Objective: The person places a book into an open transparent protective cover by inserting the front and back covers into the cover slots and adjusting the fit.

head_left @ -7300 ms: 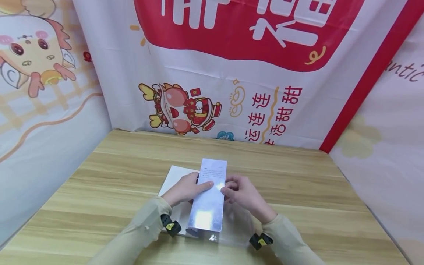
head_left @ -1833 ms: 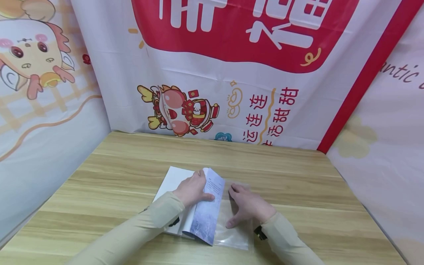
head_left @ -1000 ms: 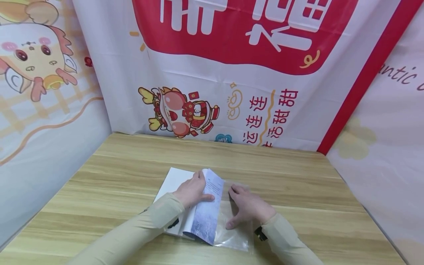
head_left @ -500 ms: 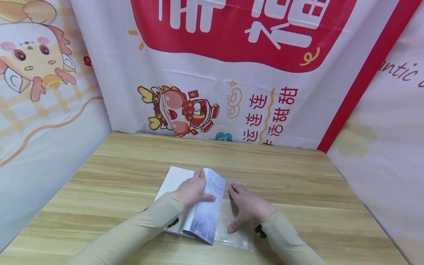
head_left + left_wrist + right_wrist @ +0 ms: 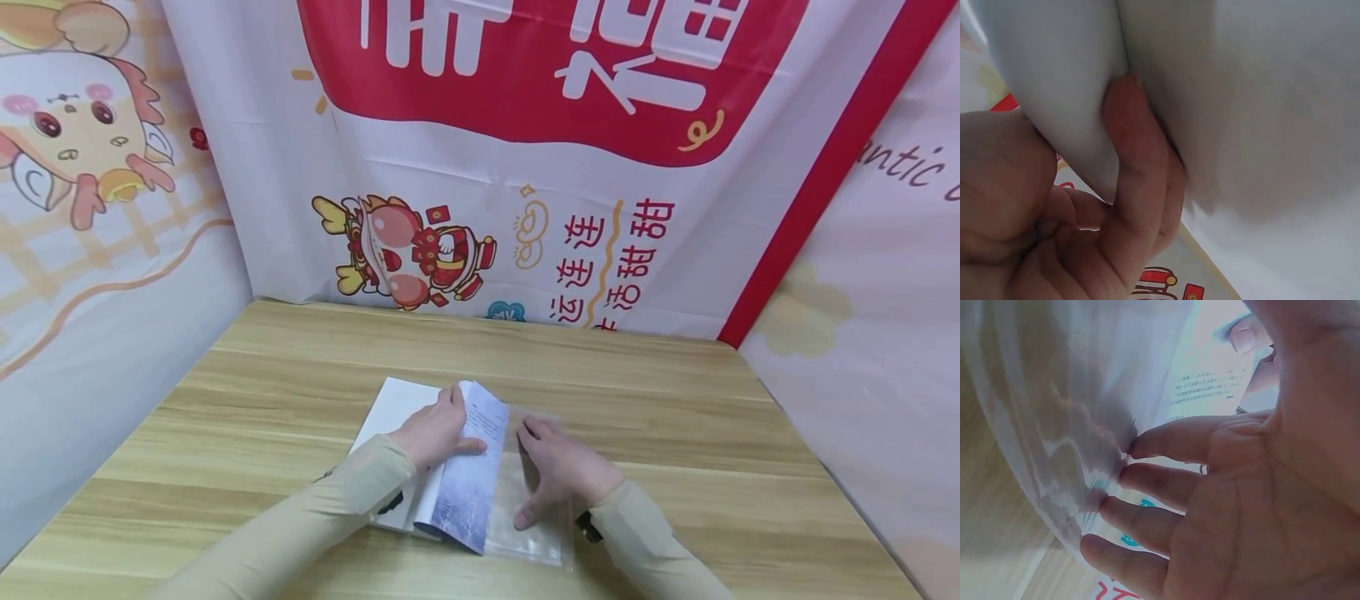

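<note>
A book lies on the table with a blank white page (image 5: 396, 404) facing up at its left. Its blue-purple printed cover flap (image 5: 468, 492) curves over to the right. My left hand (image 5: 435, 433) holds this flap, thumb on the printed side; in the left wrist view, fingers (image 5: 1138, 144) curl against the white inner side. Right of the flap is a clear plastic sleeve (image 5: 525, 542), partly hidden under it. My right hand (image 5: 566, 467) rests on the sleeve with its fingers spread. In the right wrist view, the fingertips touch the clear plastic (image 5: 1041, 425).
The wood-grain table (image 5: 300, 358) extends around the book on all sides. A white cloth backdrop (image 5: 285, 167) with red lettering and a cartoon dragon (image 5: 405, 250) hangs behind it, and more printed cloth hangs at both sides.
Earlier both hands were at the printed flap. Since then my right hand has moved down onto the plastic sleeve, and the flap now leans further right. Over the last second, almost nothing moves.
</note>
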`<act>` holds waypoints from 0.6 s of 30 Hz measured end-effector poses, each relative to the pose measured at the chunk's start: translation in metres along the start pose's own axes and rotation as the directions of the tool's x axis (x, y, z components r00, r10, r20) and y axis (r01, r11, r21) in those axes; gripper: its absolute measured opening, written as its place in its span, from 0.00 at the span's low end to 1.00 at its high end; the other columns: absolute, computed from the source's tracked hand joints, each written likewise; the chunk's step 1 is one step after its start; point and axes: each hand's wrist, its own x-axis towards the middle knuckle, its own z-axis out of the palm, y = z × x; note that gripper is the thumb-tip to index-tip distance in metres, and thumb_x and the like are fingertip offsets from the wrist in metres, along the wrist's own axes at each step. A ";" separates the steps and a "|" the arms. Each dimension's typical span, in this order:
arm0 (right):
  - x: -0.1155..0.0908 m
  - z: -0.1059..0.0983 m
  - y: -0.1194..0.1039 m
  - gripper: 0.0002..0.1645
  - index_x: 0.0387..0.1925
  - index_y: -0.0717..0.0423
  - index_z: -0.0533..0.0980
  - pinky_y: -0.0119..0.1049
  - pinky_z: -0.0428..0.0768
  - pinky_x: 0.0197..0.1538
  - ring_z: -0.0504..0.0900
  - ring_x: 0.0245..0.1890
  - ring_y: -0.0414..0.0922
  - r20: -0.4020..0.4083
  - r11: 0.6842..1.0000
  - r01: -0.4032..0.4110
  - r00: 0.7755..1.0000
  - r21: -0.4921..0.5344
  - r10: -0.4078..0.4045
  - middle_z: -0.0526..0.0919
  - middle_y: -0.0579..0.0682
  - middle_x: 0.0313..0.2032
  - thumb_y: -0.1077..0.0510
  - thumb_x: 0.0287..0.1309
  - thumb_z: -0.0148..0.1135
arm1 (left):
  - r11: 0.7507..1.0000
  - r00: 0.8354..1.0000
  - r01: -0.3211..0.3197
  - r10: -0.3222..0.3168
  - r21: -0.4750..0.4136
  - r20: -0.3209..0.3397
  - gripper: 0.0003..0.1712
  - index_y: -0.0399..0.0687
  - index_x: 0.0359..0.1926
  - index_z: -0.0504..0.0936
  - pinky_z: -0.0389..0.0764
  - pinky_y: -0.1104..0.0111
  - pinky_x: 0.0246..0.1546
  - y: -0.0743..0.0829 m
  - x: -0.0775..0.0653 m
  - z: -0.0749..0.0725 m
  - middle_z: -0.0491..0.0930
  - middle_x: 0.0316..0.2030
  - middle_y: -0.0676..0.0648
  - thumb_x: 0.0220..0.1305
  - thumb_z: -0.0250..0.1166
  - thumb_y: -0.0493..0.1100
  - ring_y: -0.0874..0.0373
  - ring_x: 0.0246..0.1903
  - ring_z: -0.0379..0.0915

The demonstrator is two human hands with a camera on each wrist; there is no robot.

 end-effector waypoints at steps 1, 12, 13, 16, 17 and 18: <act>0.000 0.000 0.000 0.78 0.72 0.69 0.56 0.53 0.60 0.69 0.52 0.72 0.60 -0.002 1.000 0.000 1.000 0.001 0.000 0.52 0.65 0.73 0.31 0.26 0.81 | 1.000 1.000 0.000 0.000 -0.006 0.003 0.59 0.18 0.69 0.51 0.81 0.55 0.49 0.000 0.000 0.000 0.61 0.63 0.24 0.58 0.72 0.57 0.41 0.47 0.76; 0.002 0.002 0.001 0.77 0.71 0.69 0.57 0.53 0.60 0.69 0.53 0.71 0.61 -0.012 0.999 0.027 1.000 -0.040 -0.027 0.53 0.66 0.72 0.29 0.27 0.80 | 0.999 0.999 -0.043 0.044 0.017 -0.020 0.58 0.21 0.70 0.52 0.81 0.58 0.46 -0.007 0.003 0.003 0.66 0.59 0.28 0.58 0.71 0.58 0.46 0.44 0.77; 0.002 0.002 0.001 0.77 0.71 0.69 0.56 0.53 0.59 0.69 0.53 0.71 0.61 -0.008 0.999 0.028 1.000 -0.043 -0.028 0.53 0.66 0.72 0.29 0.28 0.79 | 0.999 0.999 -0.049 0.049 0.022 -0.023 0.58 0.21 0.70 0.52 0.81 0.58 0.46 -0.008 0.003 0.004 0.66 0.59 0.28 0.58 0.71 0.59 0.45 0.45 0.77; 0.003 0.001 0.001 0.77 0.72 0.69 0.55 0.54 0.57 0.70 0.51 0.72 0.61 0.008 0.999 0.021 1.000 -0.032 -0.021 0.51 0.67 0.73 0.28 0.29 0.78 | 0.998 0.998 -0.058 0.059 0.023 -0.036 0.59 0.21 0.70 0.52 0.81 0.57 0.47 -0.009 0.002 0.004 0.66 0.58 0.27 0.57 0.71 0.59 0.43 0.45 0.77; 0.003 0.001 0.001 0.77 0.72 0.69 0.55 0.54 0.57 0.70 0.50 0.72 0.61 0.013 0.999 0.018 1.000 -0.029 -0.018 0.51 0.67 0.73 0.28 0.30 0.78 | 0.998 0.997 -0.060 0.060 0.024 -0.039 0.59 0.21 0.70 0.52 0.81 0.57 0.46 -0.008 0.002 0.005 0.66 0.58 0.27 0.57 0.71 0.59 0.43 0.45 0.77; 0.003 0.001 0.001 0.77 0.72 0.69 0.55 0.54 0.57 0.70 0.50 0.72 0.61 0.017 0.999 0.017 1.000 -0.028 -0.016 0.50 0.67 0.73 0.28 0.30 0.78 | 0.998 0.997 -0.060 0.061 0.024 -0.043 0.59 0.20 0.69 0.52 0.82 0.56 0.46 -0.008 0.002 0.005 0.67 0.58 0.26 0.57 0.71 0.59 0.43 0.44 0.77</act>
